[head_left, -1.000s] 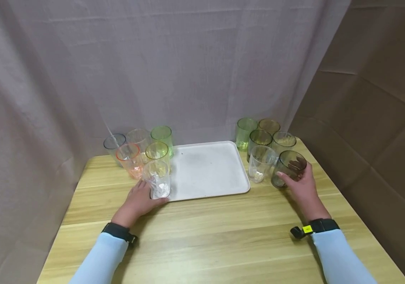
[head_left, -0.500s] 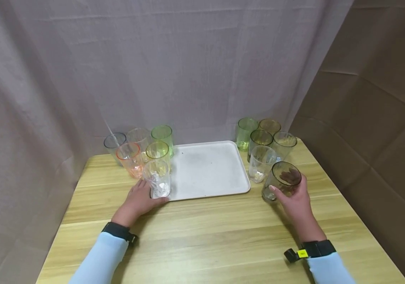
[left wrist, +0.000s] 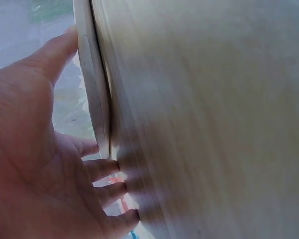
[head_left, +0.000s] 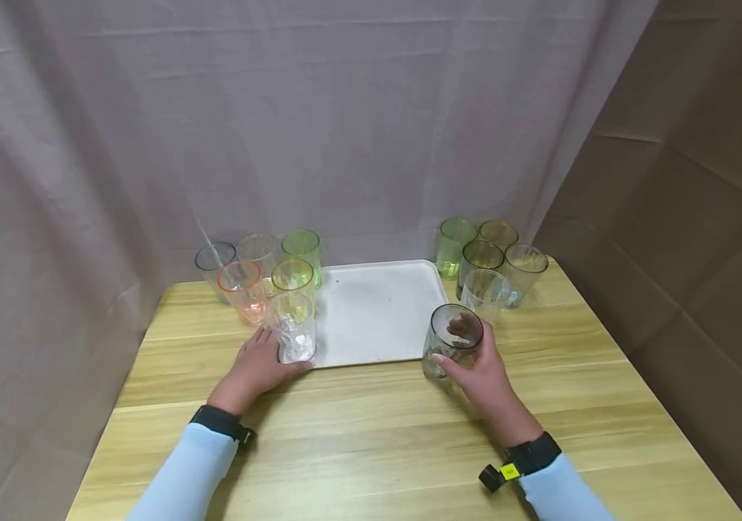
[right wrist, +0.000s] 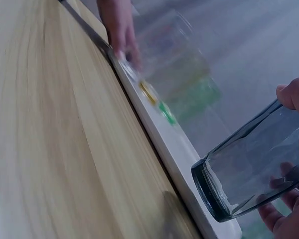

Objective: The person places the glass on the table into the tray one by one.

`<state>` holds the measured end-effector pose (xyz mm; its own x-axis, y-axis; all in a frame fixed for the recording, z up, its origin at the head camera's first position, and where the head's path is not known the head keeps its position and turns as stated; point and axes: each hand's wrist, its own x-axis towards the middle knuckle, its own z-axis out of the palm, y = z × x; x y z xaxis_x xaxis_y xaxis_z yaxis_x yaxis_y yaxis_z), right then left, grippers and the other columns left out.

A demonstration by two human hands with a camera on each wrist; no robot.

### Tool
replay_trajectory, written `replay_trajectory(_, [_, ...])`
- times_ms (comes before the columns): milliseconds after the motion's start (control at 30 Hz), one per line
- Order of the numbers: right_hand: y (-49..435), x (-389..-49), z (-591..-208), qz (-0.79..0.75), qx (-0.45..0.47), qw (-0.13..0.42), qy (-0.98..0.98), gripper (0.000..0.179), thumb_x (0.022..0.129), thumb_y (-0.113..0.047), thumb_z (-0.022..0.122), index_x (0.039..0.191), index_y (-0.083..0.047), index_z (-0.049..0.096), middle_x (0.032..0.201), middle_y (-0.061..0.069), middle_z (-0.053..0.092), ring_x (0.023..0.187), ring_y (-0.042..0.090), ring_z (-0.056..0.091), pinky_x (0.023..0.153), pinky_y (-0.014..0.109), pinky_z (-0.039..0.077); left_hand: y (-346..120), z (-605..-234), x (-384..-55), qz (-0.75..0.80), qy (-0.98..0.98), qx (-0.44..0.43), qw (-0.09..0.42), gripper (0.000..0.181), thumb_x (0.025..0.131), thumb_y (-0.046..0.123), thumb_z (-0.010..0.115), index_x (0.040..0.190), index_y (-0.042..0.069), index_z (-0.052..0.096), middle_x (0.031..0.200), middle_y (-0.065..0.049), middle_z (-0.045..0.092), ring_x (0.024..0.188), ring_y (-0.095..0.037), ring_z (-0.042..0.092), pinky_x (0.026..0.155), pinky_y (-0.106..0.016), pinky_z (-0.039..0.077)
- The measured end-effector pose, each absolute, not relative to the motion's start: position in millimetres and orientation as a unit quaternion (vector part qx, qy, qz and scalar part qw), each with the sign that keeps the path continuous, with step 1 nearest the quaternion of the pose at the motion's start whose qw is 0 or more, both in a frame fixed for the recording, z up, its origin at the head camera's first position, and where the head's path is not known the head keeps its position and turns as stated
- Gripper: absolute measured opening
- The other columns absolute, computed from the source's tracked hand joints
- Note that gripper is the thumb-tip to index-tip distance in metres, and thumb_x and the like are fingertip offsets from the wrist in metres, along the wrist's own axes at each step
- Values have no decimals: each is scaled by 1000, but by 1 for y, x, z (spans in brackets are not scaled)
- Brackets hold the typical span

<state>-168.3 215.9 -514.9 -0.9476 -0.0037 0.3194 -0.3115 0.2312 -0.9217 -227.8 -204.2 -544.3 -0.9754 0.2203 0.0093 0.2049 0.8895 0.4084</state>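
Where cloth [head_left: 345, 130] backs pale wood [head_left: 351, 434], the left hand [head_left: 257, 367] lies outspread, the right hand [head_left: 489, 380] grips a glass [head_left: 440, 341].

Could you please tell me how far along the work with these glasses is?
Apparently done: a clear glass, a yellow glass and a green glass seem to line the white tray's left side, its near corner touched by the left hand. In progress: the right hand grips a smoky glass by the near right corner. Probably left: five glasses right of the tray, whose middle is bare.
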Motion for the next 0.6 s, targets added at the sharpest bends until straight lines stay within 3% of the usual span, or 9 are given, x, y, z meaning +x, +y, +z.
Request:
replay_trajectory(300, [164, -183, -515, 631, 149, 58, -759, 88, 87, -7, 83, 157, -9, 30, 149, 19, 50, 137, 33, 47, 114, 53, 36, -201, -537, -227, 202, 973, 100, 39, 116, 82, 75, 69, 159, -5, 35, 162, -30, 33, 149, -48, 24, 119, -66, 23])
replay_trajectory(467, [140, -196, -515, 621, 175, 39, -763, 88, 87, -5, 82, 157, -5, 29, 150, 23, 49, 138, 37, 46, 113, 61, 36, -202, -538, -227, 200, 974, 99, 38, 117, 82, 75, 69, 159, -5, 34, 162, -30, 32, 149, -49, 23, 119, -66, 23])
replay_trajectory(600, [126, -209, -517, 606, 185, 30, -773, 87, 88, -18, 84, 157, -13, 32, 149, 15, 53, 137, 28, 48, 113, 58, 36, -203, -538, -226, 198, 975, 96, 40, 117, 82, 76, 68, 159, -6, 34, 162, -31, 32, 149, -49, 23, 119, -66, 23])
